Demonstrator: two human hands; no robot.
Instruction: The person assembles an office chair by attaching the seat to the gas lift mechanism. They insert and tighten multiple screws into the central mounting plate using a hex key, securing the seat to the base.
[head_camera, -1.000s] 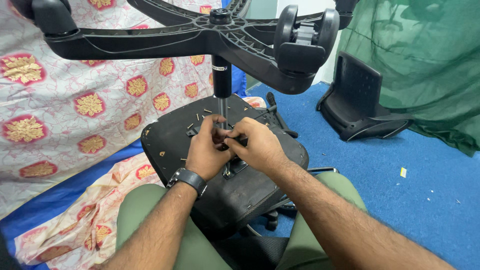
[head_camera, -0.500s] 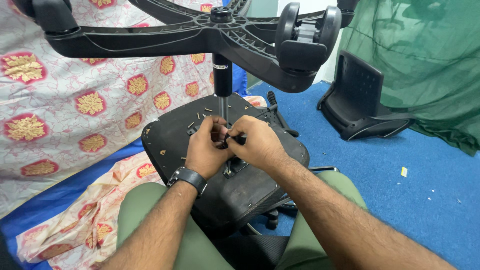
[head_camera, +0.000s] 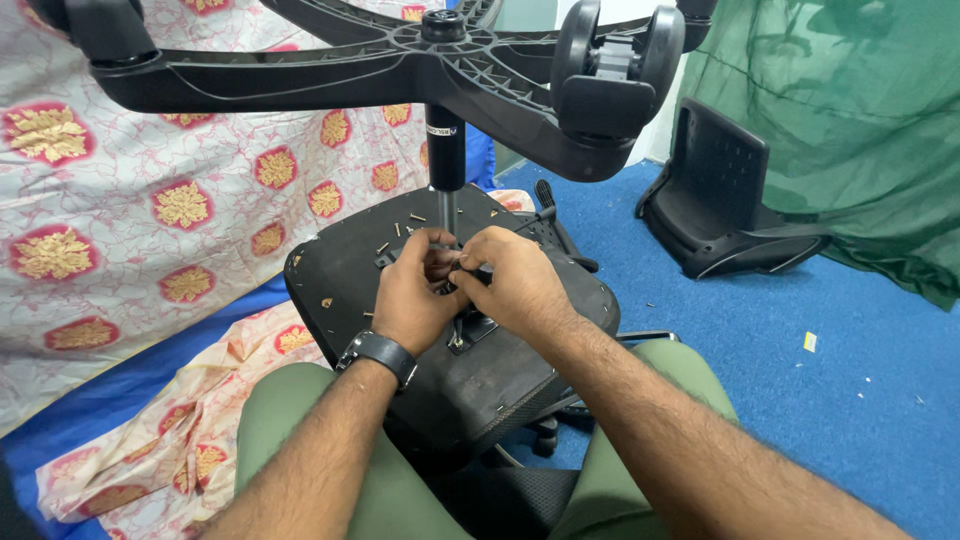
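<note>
Both hands meet at the middle of an upturned office chair seat (head_camera: 360, 290), black and matte, resting on the person's lap. The left hand (head_camera: 415, 295) is curled narrow around the metal mechanism plate (head_camera: 468, 328); the right hand (head_camera: 515, 280) pinches something small and dark there, hidden. Loose screws (head_camera: 398, 232) lie on the seat beneath the ribbed plastic wheel base (head_camera: 330, 65).

Blue carpet (head_camera: 800, 400); black seat shell (head_camera: 725, 205), perhaps.
</note>
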